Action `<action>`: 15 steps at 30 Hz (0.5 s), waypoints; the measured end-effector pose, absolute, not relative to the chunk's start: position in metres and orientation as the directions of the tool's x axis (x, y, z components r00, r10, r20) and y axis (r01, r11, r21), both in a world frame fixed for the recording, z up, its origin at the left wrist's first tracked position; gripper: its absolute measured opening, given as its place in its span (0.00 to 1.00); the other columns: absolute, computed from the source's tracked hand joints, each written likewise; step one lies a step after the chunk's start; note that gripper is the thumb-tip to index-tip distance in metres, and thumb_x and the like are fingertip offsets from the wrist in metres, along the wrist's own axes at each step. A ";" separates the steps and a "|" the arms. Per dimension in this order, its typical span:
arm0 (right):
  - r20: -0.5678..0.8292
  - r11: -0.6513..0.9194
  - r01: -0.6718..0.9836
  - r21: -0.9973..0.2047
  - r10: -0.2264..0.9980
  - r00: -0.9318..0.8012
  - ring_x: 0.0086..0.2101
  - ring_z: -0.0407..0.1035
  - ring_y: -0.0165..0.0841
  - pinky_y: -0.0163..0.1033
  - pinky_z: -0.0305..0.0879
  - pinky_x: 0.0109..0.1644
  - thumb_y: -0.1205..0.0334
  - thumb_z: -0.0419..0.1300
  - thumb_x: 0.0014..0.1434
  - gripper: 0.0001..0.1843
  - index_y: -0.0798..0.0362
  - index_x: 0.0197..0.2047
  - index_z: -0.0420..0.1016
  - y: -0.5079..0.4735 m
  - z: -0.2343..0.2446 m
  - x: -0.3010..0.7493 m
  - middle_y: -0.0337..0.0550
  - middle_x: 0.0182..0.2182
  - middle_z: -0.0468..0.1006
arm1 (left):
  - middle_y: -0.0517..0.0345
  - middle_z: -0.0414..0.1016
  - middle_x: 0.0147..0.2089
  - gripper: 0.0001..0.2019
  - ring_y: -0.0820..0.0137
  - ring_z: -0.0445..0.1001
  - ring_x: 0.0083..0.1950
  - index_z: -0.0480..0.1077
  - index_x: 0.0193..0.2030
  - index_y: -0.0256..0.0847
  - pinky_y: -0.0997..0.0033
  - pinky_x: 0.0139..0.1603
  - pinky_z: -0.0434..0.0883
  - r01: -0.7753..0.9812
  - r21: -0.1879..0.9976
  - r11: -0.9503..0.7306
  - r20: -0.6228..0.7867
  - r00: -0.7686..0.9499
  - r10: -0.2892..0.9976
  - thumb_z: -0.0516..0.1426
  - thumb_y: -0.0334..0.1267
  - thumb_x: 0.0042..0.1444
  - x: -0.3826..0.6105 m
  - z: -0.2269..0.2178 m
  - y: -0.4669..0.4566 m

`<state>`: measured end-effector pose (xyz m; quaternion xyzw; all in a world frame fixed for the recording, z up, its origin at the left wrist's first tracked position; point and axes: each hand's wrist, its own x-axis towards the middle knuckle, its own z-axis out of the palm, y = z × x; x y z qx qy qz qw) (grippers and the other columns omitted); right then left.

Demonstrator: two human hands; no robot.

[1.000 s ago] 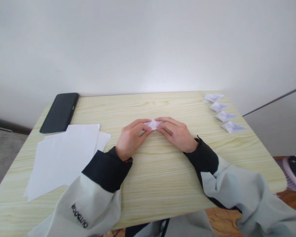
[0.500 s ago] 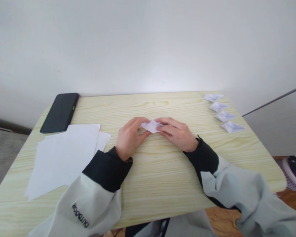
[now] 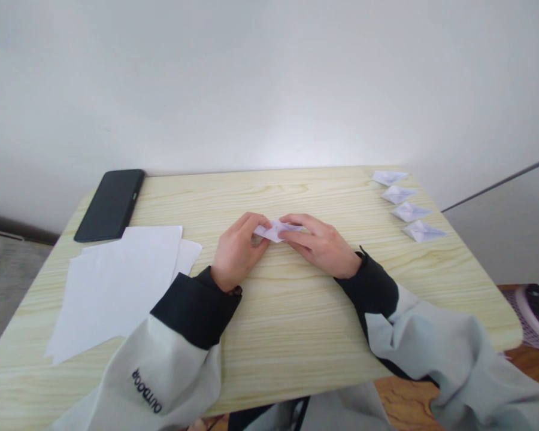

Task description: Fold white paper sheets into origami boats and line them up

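Observation:
Between my two hands is a small folded paper boat point(image 3: 273, 232), white and pointed at its ends, over the middle of the table. My left hand point(image 3: 239, 248) pinches its left end between thumb and fingers. At the other end, my right hand point(image 3: 321, 242) has its fingers closed on the paper and covers part of it. Several similar paper boats, the nearest one point(image 3: 424, 231) among them, lie in a column at the table's right side.
A fanned stack of white paper sheets point(image 3: 117, 281) lies on the left of the wood-patterned table point(image 3: 291, 347). Behind it is a black phone point(image 3: 109, 205). A white wall point(image 3: 269, 84) rises at the table's back edge. A pink basket point(image 3: 532, 320) stands low at the right.
The fingers of my right hand have shifted slightly left on the paper boat, and the boat has moved a little left with them. Everything else stays put.

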<state>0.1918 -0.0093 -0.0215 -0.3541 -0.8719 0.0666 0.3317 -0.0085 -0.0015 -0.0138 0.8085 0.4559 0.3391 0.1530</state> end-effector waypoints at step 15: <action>0.476 0.726 0.552 -0.410 0.687 -0.549 0.50 0.68 0.36 0.45 0.70 0.52 0.63 0.52 0.64 0.12 0.49 0.46 0.75 -0.010 -0.021 0.191 0.49 0.54 0.68 | 0.55 0.73 0.41 0.06 0.67 0.73 0.43 0.70 0.39 0.42 0.69 0.41 0.71 0.611 0.591 -0.527 0.369 0.376 0.850 0.57 0.35 0.54 -0.009 -0.015 0.000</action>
